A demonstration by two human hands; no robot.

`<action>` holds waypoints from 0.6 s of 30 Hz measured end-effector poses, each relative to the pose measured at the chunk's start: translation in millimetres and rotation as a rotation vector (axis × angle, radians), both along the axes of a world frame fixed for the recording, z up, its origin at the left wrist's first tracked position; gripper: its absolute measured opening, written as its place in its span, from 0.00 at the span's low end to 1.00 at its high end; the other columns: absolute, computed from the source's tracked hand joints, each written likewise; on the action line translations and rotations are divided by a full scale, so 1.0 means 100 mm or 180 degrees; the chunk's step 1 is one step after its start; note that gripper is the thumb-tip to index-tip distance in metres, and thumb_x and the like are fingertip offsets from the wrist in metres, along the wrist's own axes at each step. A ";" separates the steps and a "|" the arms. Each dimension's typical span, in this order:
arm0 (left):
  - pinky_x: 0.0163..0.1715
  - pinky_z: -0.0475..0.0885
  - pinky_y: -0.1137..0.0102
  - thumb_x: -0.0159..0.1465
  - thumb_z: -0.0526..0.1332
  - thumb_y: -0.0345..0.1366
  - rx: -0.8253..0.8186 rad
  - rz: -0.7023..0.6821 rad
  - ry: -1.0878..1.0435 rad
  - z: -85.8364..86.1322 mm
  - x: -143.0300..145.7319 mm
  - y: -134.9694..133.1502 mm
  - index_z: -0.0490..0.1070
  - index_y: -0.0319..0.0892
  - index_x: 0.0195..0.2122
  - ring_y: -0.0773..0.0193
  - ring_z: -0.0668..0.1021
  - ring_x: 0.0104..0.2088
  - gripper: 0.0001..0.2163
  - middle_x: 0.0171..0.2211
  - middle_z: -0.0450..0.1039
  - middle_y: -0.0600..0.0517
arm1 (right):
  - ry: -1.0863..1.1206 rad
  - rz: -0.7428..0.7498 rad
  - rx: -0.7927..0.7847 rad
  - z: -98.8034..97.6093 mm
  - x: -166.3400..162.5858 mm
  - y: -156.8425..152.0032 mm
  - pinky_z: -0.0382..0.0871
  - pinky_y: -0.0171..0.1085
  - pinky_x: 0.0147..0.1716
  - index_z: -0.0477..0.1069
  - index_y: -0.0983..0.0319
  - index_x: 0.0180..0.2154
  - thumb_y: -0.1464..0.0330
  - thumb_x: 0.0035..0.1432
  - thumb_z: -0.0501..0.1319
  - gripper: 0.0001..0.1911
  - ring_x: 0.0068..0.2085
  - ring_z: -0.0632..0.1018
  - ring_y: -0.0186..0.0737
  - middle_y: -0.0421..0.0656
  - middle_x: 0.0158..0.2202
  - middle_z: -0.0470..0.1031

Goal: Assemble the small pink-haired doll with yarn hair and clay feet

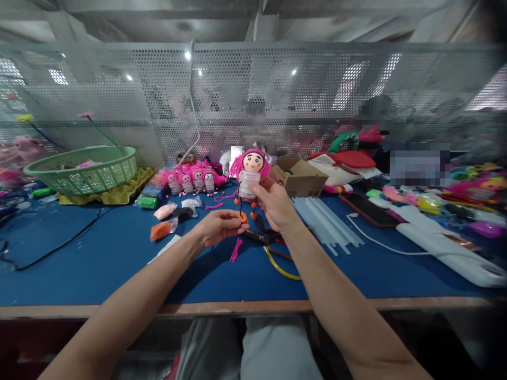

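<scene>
A doll [249, 182] with pink yarn hair, a painted face and a ribbed white body is held upright above the blue table. My right hand [275, 203] is closed round its body from the right. Lower down, my left hand [222, 227] pinches one of the doll's orange feet [243, 217] at the end of a thin dark leg. The other leg hangs free with an orange tip. Beneath the hands lie a dark-handled tool [256, 236], a yellow loop [281, 266] and a small bundle of pink cord [236, 250].
Several similar pink-haired dolls [187, 182] stand at the back. A green basket [85, 171] is at left, near packets of orange clay [161, 230]. To the right are clear glue sticks [327, 224], a cardboard box [303, 177], a phone [368, 209] and a white power strip [451, 256].
</scene>
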State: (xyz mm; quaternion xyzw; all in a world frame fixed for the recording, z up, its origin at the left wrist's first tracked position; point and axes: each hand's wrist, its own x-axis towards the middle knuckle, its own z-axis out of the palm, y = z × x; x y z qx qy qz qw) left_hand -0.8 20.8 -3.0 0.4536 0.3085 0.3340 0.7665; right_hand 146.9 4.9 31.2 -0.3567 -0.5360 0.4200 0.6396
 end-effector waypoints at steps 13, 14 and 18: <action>0.32 0.71 0.75 0.52 0.59 0.19 0.0054 -0.0135 0.0005 0.04 0.00 -0.03 0.70 0.32 0.32 0.67 0.78 0.29 0.07 0.27 0.74 0.49 | 0.0060 -0.0011 -0.0043 -0.01 0.02 0.01 0.61 0.32 0.18 0.68 0.61 0.36 0.59 0.42 0.63 0.18 0.20 0.67 0.30 0.38 0.25 0.70; 0.32 0.71 0.75 0.52 0.59 0.19 0.0062 -0.0138 0.0008 0.04 0.00 -0.02 0.70 0.33 0.31 0.67 0.78 0.29 0.06 0.27 0.74 0.49 | 0.0055 -0.0004 -0.0033 -0.01 0.02 0.01 0.61 0.32 0.18 0.68 0.61 0.36 0.59 0.43 0.63 0.18 0.20 0.67 0.30 0.38 0.24 0.70; 0.30 0.71 0.75 0.53 0.60 0.22 0.0081 -0.0113 0.0019 0.03 0.00 -0.02 0.70 0.33 0.30 0.68 0.78 0.28 0.04 0.27 0.73 0.50 | 0.0082 0.0012 0.0072 -0.02 0.02 0.03 0.64 0.33 0.21 0.68 0.61 0.35 0.59 0.43 0.63 0.17 0.22 0.69 0.31 0.38 0.25 0.70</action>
